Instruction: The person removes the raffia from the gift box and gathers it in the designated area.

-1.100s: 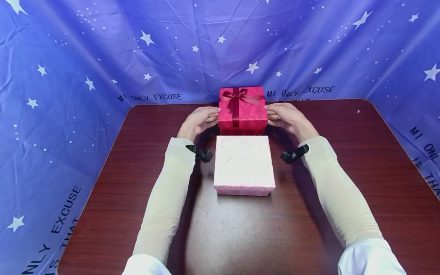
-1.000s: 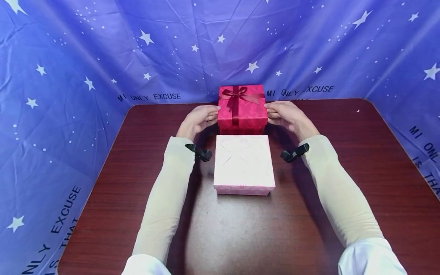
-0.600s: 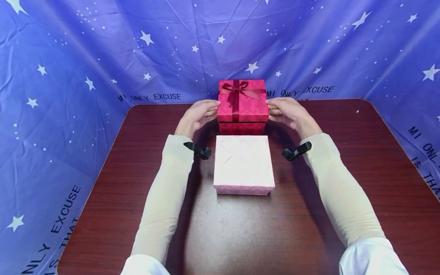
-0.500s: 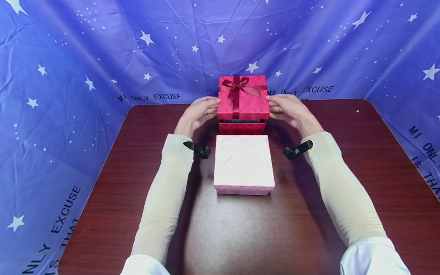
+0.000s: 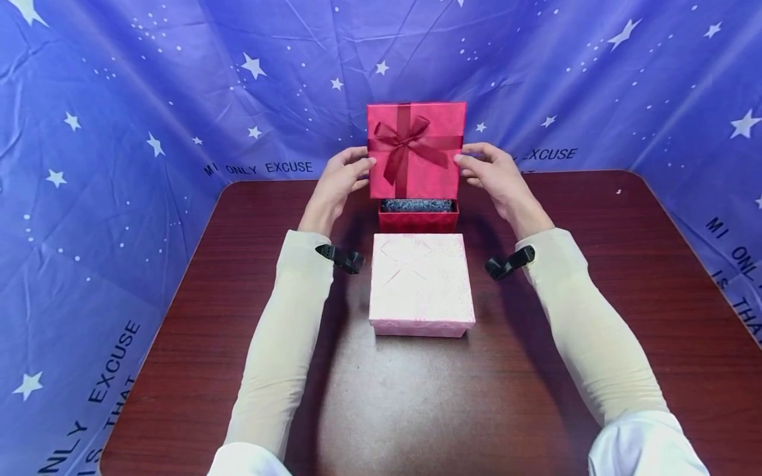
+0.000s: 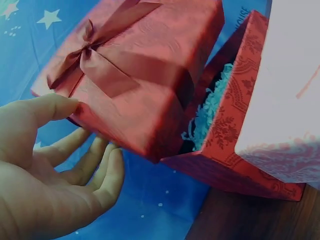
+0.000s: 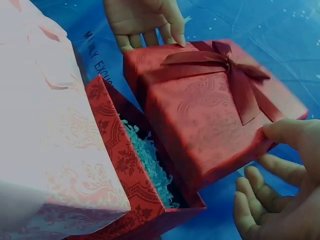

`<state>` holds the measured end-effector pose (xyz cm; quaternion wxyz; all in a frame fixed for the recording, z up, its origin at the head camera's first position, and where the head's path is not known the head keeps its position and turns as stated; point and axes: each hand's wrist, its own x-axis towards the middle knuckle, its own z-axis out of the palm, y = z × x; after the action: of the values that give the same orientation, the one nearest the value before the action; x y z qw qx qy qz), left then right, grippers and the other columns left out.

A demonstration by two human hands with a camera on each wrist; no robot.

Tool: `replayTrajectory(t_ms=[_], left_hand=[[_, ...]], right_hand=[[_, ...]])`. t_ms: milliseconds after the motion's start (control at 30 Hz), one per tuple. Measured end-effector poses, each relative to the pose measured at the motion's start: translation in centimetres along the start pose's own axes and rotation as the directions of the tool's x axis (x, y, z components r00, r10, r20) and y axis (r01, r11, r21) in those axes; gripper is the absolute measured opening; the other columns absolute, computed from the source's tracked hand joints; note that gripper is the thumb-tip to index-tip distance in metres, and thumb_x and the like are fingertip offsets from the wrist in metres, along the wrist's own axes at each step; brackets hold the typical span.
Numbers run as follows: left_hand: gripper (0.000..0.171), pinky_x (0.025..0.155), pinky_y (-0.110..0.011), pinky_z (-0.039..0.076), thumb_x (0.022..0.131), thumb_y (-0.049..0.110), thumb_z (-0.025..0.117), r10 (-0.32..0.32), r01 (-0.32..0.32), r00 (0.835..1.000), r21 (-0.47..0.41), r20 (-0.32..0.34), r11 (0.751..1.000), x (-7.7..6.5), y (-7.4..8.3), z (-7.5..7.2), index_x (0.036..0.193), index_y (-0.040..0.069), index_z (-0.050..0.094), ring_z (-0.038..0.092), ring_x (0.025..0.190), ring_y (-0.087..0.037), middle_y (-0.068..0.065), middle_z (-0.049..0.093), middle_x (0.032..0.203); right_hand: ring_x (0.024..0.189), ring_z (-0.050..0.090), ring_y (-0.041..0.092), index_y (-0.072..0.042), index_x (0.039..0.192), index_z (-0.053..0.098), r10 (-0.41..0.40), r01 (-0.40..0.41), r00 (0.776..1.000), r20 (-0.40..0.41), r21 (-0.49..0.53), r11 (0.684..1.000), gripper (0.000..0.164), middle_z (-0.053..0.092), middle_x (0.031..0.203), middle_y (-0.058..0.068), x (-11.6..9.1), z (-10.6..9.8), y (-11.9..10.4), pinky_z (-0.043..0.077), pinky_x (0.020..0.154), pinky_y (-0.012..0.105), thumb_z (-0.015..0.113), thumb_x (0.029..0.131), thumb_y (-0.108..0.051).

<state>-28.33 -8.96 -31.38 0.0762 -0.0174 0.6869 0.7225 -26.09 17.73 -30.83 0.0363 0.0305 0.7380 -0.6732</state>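
A red box lid (image 5: 417,172) with a dark red ribbon bow is tilted up above the red box base (image 5: 419,222). At the lid's left edge my left hand (image 5: 337,185) pinches it, thumb on top and fingers at the side. On the opposite edge my right hand (image 5: 499,180) grips it the same way. Bluish shredded paper filler (image 7: 146,160) shows inside the base; whatever lies beneath it is hidden. Directly in front of the base stands a closed pale pink gift box (image 5: 421,281), which hides part of the base's front.
The boxes stand on a dark reddish-brown wooden table (image 5: 250,277). A blue curtain (image 5: 297,86) with white stars hangs right behind the table's far edge and along both sides.
Both hands have raised the red lid off its base and tipped its face toward me. The filler inside has come into sight. The pink box has stayed put.
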Motion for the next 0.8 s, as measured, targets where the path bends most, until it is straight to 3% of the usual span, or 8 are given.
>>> replayTrajectory(t_ms=[67, 133, 267, 367, 500, 667, 800], left_hand=[[0.044, 0.100, -0.036, 0.048, 0.091, 0.009, 0.062, 0.021, -0.022, 1.000, -0.012, -0.019, 1.000, -0.1, 0.1, -0.2, 0.134, 0.010, 0.053, 0.056, 0.112, -0.021, -0.009, 0.055, 0.125], [0.047, 0.101, -0.037, 0.047, 0.091, 0.008, 0.062, 0.040, -0.041, 0.999, -0.033, -0.035, 0.999, -0.2, 0.3, -0.2, 0.136, 0.014, 0.052, 0.056, 0.111, -0.020, -0.010, 0.055, 0.124], [0.055, 0.101, -0.038, 0.047, 0.091, 0.003, 0.060, 0.035, -0.040, 0.998, -0.119, -0.048, 0.992, -0.4, 0.4, -0.2, 0.142, 0.018, 0.047, 0.059, 0.091, -0.016, -0.007, 0.058, 0.105], [0.051, 0.095, -0.033, 0.051, 0.093, -0.001, 0.055, 0.013, -0.023, 0.999, -0.236, -0.044, 0.972, -0.5, 0.3, -0.3, 0.141, 0.017, 0.049, 0.061, 0.082, -0.015, -0.006, 0.060, 0.097], [0.038, 0.079, -0.025, 0.053, 0.098, 0.004, 0.048, -0.003, -0.009, 0.999, -0.316, -0.037, 0.949, -0.5, 0.1, -0.9, 0.132, 0.019, 0.059, 0.062, 0.087, -0.015, -0.007, 0.061, 0.109], [0.034, 0.072, -0.026, 0.052, 0.099, 0.019, 0.053, -0.011, 0.004, 1.000, -0.270, -0.022, 0.963, -0.6, -0.1, -1.5, 0.132, 0.019, 0.058, 0.060, 0.095, -0.017, -0.009, 0.059, 0.123], [0.040, 0.075, -0.028, 0.051, 0.097, 0.023, 0.057, -0.030, 0.025, 0.999, -0.208, -0.021, 0.978, -0.6, -0.1, -1.7, 0.135, 0.015, 0.053, 0.061, 0.091, -0.017, -0.008, 0.059, 0.116]], right_hand=[[0.077, 0.057, 0.007, -0.013, 0.129, 0.054, -0.036, 0.035, 0.999, -0.002, -0.024, 0.999, 0.045, 0.060, 0.094, -0.006, -0.2, 0.2, -0.1, 0.049, 0.069, 0.016, 0.069, 0.089, -0.025], [0.070, 0.060, 0.007, -0.013, 0.132, 0.053, -0.068, 0.068, 0.998, 0.006, 0.015, 0.998, 0.047, 0.063, 0.088, -0.004, -0.2, 0.4, -0.1, 0.050, 0.065, 0.016, 0.069, 0.088, -0.020], [0.066, 0.067, 0.013, -0.013, 0.136, 0.048, -0.136, 0.127, 0.990, 0.047, 0.165, 0.978, 0.048, 0.070, 0.080, 0.004, -0.3, 1.0, 0.0, 0.057, 0.068, 0.023, 0.062, 0.091, -0.004], [0.077, 0.070, 0.019, -0.015, 0.139, 0.045, -0.134, 0.112, 0.988, 0.078, 0.241, 0.964, 0.047, 0.071, 0.091, 0.009, -0.4, 1.3, 0.0, 0.058, 0.078, 0.030, 0.051, 0.096, -0.001], [0.088, 0.069, 0.019, -0.019, 0.139, 0.045, -0.056, 0.019, 0.992, 0.117, 0.292, 0.956, 0.041, 0.066, 0.106, 0.009, -0.7, 1.5, -0.2, 0.056, 0.083, 0.031, 0.047, 0.100, -0.011], [0.083, 0.068, 0.015, -0.020, 0.140, 0.043, -0.003, -0.050, 0.989, 0.150, 0.348, 0.936, 0.044, 0.063, 0.105, 0.008, -0.6, 1.9, -0.3, 0.056, 0.076, 0.028, 0.054, 0.098, -0.018], [0.079, 0.066, 0.013, -0.017, 0.144, 0.038, 0.022, -0.069, 0.990, 0.142, 0.339, 0.938, 0.052, 0.061, 0.101, 0.007, -0.5, 2.0, -0.2, 0.056, 0.073, 0.026, 0.057, 0.096, -0.016]])
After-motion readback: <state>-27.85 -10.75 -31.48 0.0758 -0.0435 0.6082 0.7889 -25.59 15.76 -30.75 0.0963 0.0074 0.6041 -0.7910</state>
